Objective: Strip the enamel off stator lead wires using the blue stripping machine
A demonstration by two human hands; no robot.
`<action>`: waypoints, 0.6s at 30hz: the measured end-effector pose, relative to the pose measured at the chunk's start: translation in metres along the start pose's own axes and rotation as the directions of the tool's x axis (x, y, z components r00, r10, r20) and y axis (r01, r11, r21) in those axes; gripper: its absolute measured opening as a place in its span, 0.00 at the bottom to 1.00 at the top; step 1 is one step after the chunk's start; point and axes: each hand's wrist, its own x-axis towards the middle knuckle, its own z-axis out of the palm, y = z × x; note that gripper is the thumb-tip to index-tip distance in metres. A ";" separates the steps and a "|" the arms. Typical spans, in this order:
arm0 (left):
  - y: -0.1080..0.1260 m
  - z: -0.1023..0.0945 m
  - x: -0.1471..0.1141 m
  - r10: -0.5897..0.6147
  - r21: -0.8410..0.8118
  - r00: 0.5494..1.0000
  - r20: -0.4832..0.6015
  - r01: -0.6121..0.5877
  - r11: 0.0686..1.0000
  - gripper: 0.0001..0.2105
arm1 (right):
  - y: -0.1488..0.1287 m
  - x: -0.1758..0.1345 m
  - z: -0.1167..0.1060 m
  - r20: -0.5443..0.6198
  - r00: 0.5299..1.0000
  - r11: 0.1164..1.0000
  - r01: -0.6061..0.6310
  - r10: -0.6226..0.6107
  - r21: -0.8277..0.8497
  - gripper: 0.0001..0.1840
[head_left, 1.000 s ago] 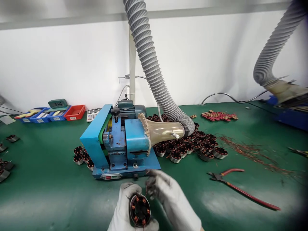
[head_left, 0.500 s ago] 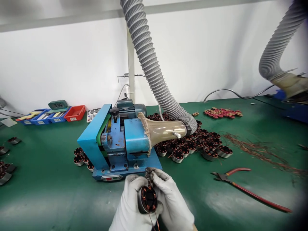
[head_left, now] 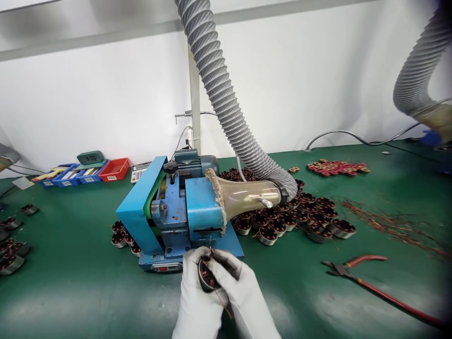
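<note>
Both of my hands wear white gloves and are in front of the blue belt-driven machine (head_left: 204,195). My left hand (head_left: 197,299) is closed around the outer ring of a motor stator (head_left: 205,278) with copper windings and a dark inside. My right hand (head_left: 243,285) is also closed on the stator, its thumb across the face and its darkened fingertips at the upper edge. A thin wire end sticks up above the stator toward the machine's slot, and more thin copper wires hang below. The right fingertips are partly hidden, so whether they pinch a wire cannot be seen.
Many stators (head_left: 268,234) stand right of and behind the machine; more lie at far left. Diagonal cutters (head_left: 348,269) and loose copper wire (head_left: 388,226) lie to the right. A grey hose (head_left: 226,89) runs down to the machine's clear funnel (head_left: 243,194). A red bin (head_left: 115,169) stands at back left.
My hands with the stator have moved up, closer to the machine. The stator has turned, and my right thumb now lies across its face. The whole view has shifted slightly.
</note>
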 end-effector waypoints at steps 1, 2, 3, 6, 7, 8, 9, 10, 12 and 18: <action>0.001 0.003 0.004 -0.070 -0.012 0.997 -0.026 0.070 0.997 0.19 | 0.001 0.003 0.003 -0.018 1.000 1.000 0.007 -0.007 -0.025 0.13; 0.002 0.005 0.008 -0.126 -0.027 0.991 -0.042 0.125 0.992 0.19 | 0.003 0.008 0.006 -0.031 0.999 0.999 0.013 -0.015 -0.049 0.13; 0.003 0.008 0.011 -0.161 -0.048 0.986 -0.051 0.159 0.986 0.19 | 0.003 0.012 0.008 -0.040 0.999 0.997 0.021 -0.024 -0.073 0.12; 0.005 0.015 0.019 -0.207 -0.092 0.978 -0.035 0.203 0.975 0.18 | 0.004 0.023 0.009 -0.052 0.997 0.989 0.052 -0.059 -0.137 0.12; 0.006 0.016 0.021 -0.208 -0.096 0.978 -0.029 0.205 0.974 0.18 | 0.004 0.026 0.008 -0.056 0.996 0.985 0.063 -0.073 -0.159 0.12; 0.007 0.018 0.023 -0.208 -0.099 0.978 -0.027 0.204 0.974 0.18 | 0.003 0.028 0.007 -0.061 0.994 0.980 0.076 -0.088 -0.182 0.12; 0.008 0.019 0.024 -0.208 -0.102 0.978 -0.028 0.204 0.974 0.17 | 0.003 0.029 0.006 -0.065 0.993 0.976 0.085 -0.100 -0.200 0.12; 0.009 0.020 0.025 -0.208 -0.111 0.978 -0.030 0.203 0.973 0.17 | 0.002 0.030 0.005 -0.070 0.992 0.973 0.091 -0.108 -0.211 0.12; 0.011 0.023 0.027 -0.211 -0.135 0.977 -0.033 0.205 0.969 0.17 | 0.001 0.031 0.005 -0.076 0.991 0.971 0.095 -0.114 -0.221 0.12; 0.013 0.022 0.024 -0.226 -0.181 0.973 -0.043 0.215 0.960 0.17 | 0.000 0.026 0.006 -0.061 0.991 0.963 0.103 -0.122 -0.248 0.11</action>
